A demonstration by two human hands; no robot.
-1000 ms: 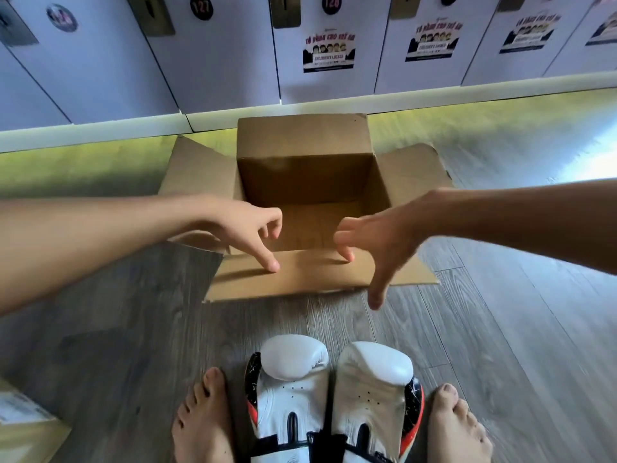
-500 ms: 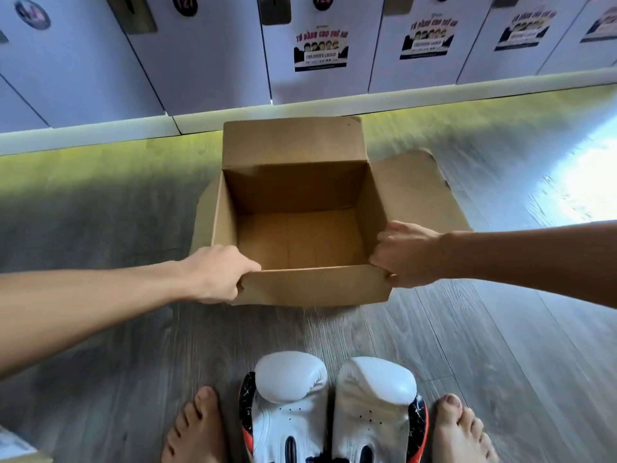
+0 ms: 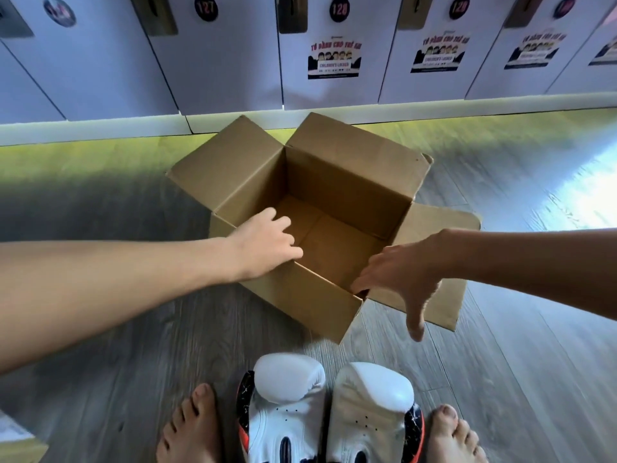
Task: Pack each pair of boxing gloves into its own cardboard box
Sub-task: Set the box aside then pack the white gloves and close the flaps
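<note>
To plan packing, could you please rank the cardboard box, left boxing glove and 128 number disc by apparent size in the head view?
1. cardboard box
2. left boxing glove (nearest camera)
3. 128 number disc (farthest)

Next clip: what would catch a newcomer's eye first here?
An open, empty cardboard box sits cornerwise on the floor at centre, the left hand over its near-left rim, the right hand at its near corner. White boxing gloves stand between bare feet at the bottom edge.
</note>
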